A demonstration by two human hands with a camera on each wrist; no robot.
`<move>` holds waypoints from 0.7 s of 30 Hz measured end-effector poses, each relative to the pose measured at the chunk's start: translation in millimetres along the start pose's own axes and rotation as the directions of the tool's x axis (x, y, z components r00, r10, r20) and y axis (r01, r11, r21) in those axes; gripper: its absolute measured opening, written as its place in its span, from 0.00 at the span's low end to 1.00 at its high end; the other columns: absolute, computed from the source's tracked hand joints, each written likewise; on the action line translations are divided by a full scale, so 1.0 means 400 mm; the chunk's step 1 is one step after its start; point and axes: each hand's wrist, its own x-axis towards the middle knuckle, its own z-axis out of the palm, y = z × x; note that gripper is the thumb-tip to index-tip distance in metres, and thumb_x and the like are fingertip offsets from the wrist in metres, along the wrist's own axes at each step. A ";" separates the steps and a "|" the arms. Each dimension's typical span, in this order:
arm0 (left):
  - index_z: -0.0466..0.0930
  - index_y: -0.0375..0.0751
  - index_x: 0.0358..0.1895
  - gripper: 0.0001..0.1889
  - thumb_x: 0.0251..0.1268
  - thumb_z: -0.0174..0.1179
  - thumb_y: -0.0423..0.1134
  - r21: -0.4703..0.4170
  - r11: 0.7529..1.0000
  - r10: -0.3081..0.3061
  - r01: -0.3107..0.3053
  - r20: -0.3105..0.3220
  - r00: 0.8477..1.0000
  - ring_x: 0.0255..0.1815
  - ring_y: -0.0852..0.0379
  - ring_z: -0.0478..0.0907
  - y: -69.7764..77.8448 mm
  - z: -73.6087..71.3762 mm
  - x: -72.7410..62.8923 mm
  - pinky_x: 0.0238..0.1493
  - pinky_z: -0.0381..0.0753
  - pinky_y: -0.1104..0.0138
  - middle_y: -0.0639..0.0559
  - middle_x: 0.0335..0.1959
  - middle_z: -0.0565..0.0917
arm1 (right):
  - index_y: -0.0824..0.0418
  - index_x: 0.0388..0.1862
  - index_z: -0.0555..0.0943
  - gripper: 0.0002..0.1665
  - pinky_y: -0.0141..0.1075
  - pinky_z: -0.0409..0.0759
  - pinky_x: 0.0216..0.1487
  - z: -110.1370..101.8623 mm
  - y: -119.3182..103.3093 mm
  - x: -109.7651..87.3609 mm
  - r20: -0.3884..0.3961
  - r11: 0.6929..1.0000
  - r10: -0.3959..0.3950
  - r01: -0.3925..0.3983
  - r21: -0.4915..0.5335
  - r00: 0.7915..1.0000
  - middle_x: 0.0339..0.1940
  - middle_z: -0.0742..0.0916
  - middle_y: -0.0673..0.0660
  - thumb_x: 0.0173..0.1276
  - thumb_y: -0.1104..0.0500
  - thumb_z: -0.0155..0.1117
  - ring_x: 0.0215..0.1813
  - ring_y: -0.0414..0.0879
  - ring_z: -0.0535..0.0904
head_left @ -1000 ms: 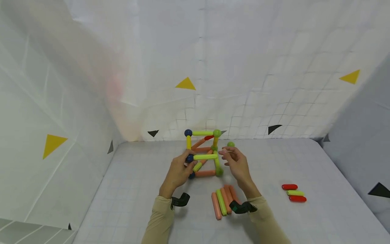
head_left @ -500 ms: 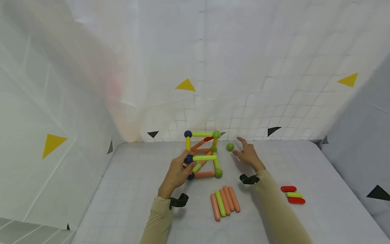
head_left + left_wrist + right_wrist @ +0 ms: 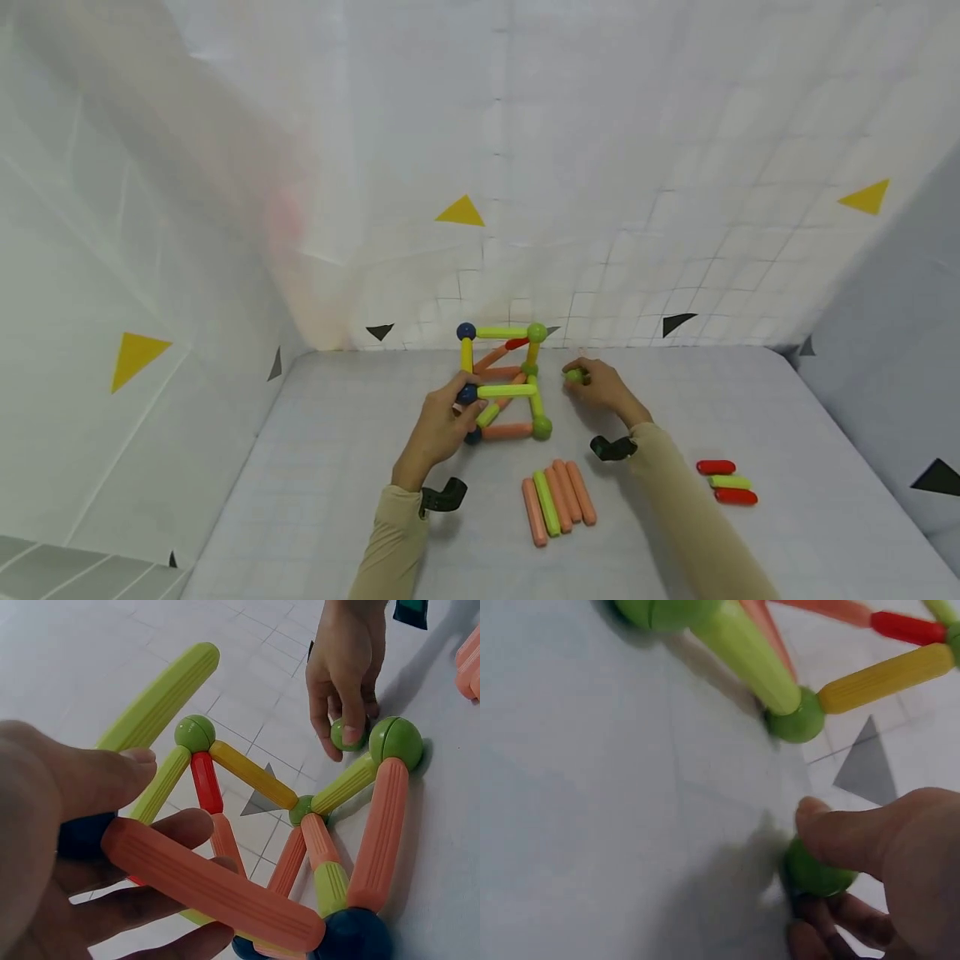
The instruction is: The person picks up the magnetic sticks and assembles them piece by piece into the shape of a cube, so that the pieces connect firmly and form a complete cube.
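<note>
A frame of magnetic rods and balls (image 3: 501, 432) stands near the back of the table. My left hand (image 3: 437, 425) grips its front left corner, with thumb and fingers around a dark blue ball (image 3: 467, 394). From that ball a yellow-green rod (image 3: 169, 694) reaches out to a bare end, and an orange rod (image 3: 214, 881) runs down to another blue ball (image 3: 351, 936). Right of the frame, my right hand (image 3: 606, 390) pinches a loose green ball (image 3: 819, 871) between thumb and fingers, close over the table. Part of that ball is hidden behind the thumb.
Several orange rods (image 3: 534, 512) and one yellow-green rod (image 3: 547, 503) lie side by side in front of the frame. Farther right lie two short red rods (image 3: 736, 497) and a short yellow-green rod (image 3: 730, 482). A white wall (image 3: 570, 250) rises behind the table.
My right hand has moved from beside the frame out to the right, then closed its fingers on the loose green ball. The left hand keeps its grip on the frame's corner.
</note>
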 end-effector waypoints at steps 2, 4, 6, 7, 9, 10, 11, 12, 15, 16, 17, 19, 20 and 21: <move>0.78 0.50 0.58 0.12 0.78 0.64 0.37 0.005 1.000 0.000 0.000 -0.002 1.000 0.31 0.60 0.83 0.000 -0.001 0.001 0.38 0.85 0.67 0.48 0.48 0.88 | 0.61 0.65 0.82 0.20 0.59 0.80 0.63 0.004 -0.001 -0.024 0.008 0.999 0.014 -0.014 0.048 1.000 0.62 0.85 0.67 0.79 0.56 0.65 0.62 0.64 0.82; 0.78 0.50 0.58 0.11 0.78 0.64 0.37 0.014 1.000 0.000 0.000 -0.007 1.000 0.34 0.59 0.82 0.000 -0.003 0.002 0.39 0.85 0.67 0.49 0.48 0.89 | 0.60 0.65 0.83 0.21 0.57 0.81 0.63 0.010 -0.009 -0.048 0.021 0.993 0.027 -0.029 0.110 0.999 0.63 0.85 0.66 0.79 0.54 0.66 0.62 0.63 0.83; 0.78 0.50 0.57 0.12 0.78 0.64 0.37 0.021 1.000 -0.003 0.003 -0.013 1.000 0.37 0.57 0.82 0.002 -0.005 0.004 0.41 0.85 0.66 0.48 0.49 0.89 | 0.58 0.66 0.83 0.22 0.54 0.83 0.61 0.017 -0.023 -0.072 0.029 0.981 0.042 -0.047 0.186 0.999 0.64 0.86 0.64 0.79 0.52 0.66 0.62 0.61 0.84; 0.78 0.50 0.57 0.11 0.77 0.65 0.37 0.023 1.000 -0.003 0.003 -0.015 1.000 0.39 0.57 0.82 0.002 -0.006 0.005 0.41 0.85 0.65 0.48 0.50 0.89 | 0.58 0.67 0.82 0.23 0.52 0.83 0.59 0.021 -0.031 -0.083 0.033 0.972 0.045 -0.051 0.230 0.998 0.64 0.86 0.63 0.79 0.51 0.66 0.61 0.60 0.84; 0.78 0.50 0.57 0.12 0.77 0.65 0.37 0.020 1.000 -0.008 0.008 -0.016 1.000 0.42 0.56 0.82 0.004 -0.008 0.005 0.42 0.85 0.64 0.48 0.51 0.89 | 0.58 0.70 0.81 0.25 0.49 0.84 0.56 0.027 -0.051 -0.103 0.033 0.951 0.029 -0.038 0.307 0.999 0.65 0.85 0.63 0.80 0.49 0.66 0.60 0.58 0.84; 0.78 0.50 0.57 0.12 0.77 0.64 0.36 0.016 1.000 -0.008 0.009 -0.014 1.000 0.42 0.55 0.83 0.004 -0.008 0.005 0.42 0.86 0.64 0.47 0.52 0.89 | 0.58 0.71 0.80 0.27 0.48 0.84 0.55 0.029 -0.061 -0.112 0.025 0.939 0.020 -0.028 0.343 0.999 0.66 0.85 0.63 0.80 0.48 0.66 0.60 0.57 0.85; 0.78 0.50 0.57 0.12 0.77 0.64 0.36 0.012 1.000 -0.013 0.013 -0.013 1.000 0.42 0.55 0.83 0.004 -0.007 0.004 0.43 0.86 0.64 0.47 0.52 0.89 | 0.58 0.72 0.80 0.28 0.48 0.84 0.54 0.031 -0.071 -0.122 0.014 0.923 0.013 -0.017 0.385 1.000 0.66 0.85 0.62 0.80 0.47 0.66 0.60 0.57 0.85; 0.78 0.50 0.58 0.12 0.77 0.64 0.36 0.007 1.000 -0.014 0.014 -0.012 1.000 0.42 0.56 0.83 0.003 -0.006 0.003 0.43 0.86 0.64 0.48 0.51 0.89 | 0.58 0.73 0.79 0.29 0.48 0.84 0.55 0.030 -0.083 -0.132 0.002 0.907 0.001 -0.002 0.421 1.000 0.66 0.85 0.63 0.80 0.46 0.65 0.60 0.58 0.84; 0.78 0.51 0.58 0.12 0.78 0.64 0.37 -0.005 1.000 -0.021 0.021 -0.005 1.000 0.37 0.58 0.83 0.000 0.000 0.001 0.41 0.85 0.65 0.48 0.49 0.89 | 0.56 0.74 0.78 0.30 0.46 0.83 0.56 0.027 -0.113 -0.156 -0.044 0.872 -0.034 0.051 0.487 0.998 0.67 0.84 0.62 0.80 0.45 0.65 0.60 0.58 0.84; 0.78 0.51 0.58 0.12 0.78 0.64 0.37 -0.006 1.000 -0.023 0.023 -0.003 1.000 0.36 0.58 0.83 -0.001 0.001 0.000 0.41 0.85 0.65 0.48 0.49 0.88 | 0.54 0.73 0.78 0.29 0.46 0.83 0.56 0.024 -0.121 -0.162 -0.055 0.863 -0.049 0.070 0.501 0.997 0.67 0.85 0.61 0.80 0.45 0.65 0.60 0.58 0.83; 0.78 0.52 0.58 0.12 0.78 0.64 0.37 -0.006 1.000 -0.027 0.027 -0.002 1.000 0.37 0.58 0.82 -0.001 0.003 0.000 0.41 0.85 0.66 0.48 0.49 0.88 | 0.53 0.73 0.78 0.28 0.46 0.83 0.56 0.022 -0.131 -0.168 -0.064 0.855 -0.066 0.089 0.510 0.996 0.66 0.85 0.60 0.80 0.45 0.65 0.59 0.57 0.83; 0.78 0.51 0.59 0.12 0.78 0.64 0.37 -0.001 1.000 -0.028 0.028 0.001 1.000 0.36 0.59 0.82 0.000 0.003 0.000 0.40 0.84 0.66 0.48 0.49 0.88 | 0.52 0.72 0.79 0.27 0.45 0.84 0.54 0.017 -0.148 -0.177 -0.079 0.845 -0.097 0.124 0.520 0.992 0.64 0.85 0.58 0.80 0.47 0.66 0.56 0.54 0.82; 0.77 0.51 0.59 0.12 0.78 0.63 0.37 0.002 1.000 -0.028 0.028 0.004 1.000 0.35 0.59 0.82 0.001 0.003 0.000 0.39 0.85 0.66 0.48 0.48 0.88 | 0.52 0.72 0.79 0.26 0.46 0.84 0.53 0.015 -0.155 -0.180 -0.085 0.840 -0.116 0.144 0.523 0.990 0.63 0.85 0.57 0.79 0.48 0.66 0.55 0.53 0.82; 0.77 0.51 0.59 0.12 0.78 0.64 0.37 0.008 1.000 -0.025 0.025 0.002 1.000 0.36 0.59 0.82 0.002 0.003 0.001 0.40 0.85 0.66 0.48 0.49 0.88 | 0.52 0.72 0.80 0.25 0.46 0.85 0.51 0.013 -0.162 -0.183 -0.091 0.836 -0.137 0.164 0.523 0.986 0.62 0.85 0.57 0.80 0.49 0.66 0.54 0.52 0.82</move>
